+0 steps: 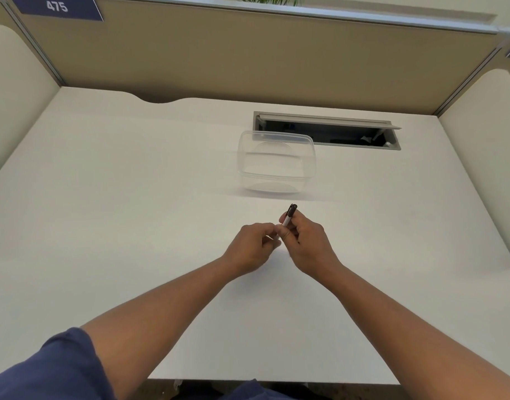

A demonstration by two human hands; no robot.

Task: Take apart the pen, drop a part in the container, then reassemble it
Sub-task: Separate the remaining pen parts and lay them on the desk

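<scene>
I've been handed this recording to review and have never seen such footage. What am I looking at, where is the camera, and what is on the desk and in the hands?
There is no machine here: a person works with bare hands. The single picture comes from a wide-angle camera worn on the head, looking forward and down. On the white desk stands a clear plastic container, open and apparently empty; behind it is an open cable hatch. The right hand grips a pen with a dark cap pointing away from the person. The left hand pinches at the pen's near end; what it holds is hidden.
</scene>
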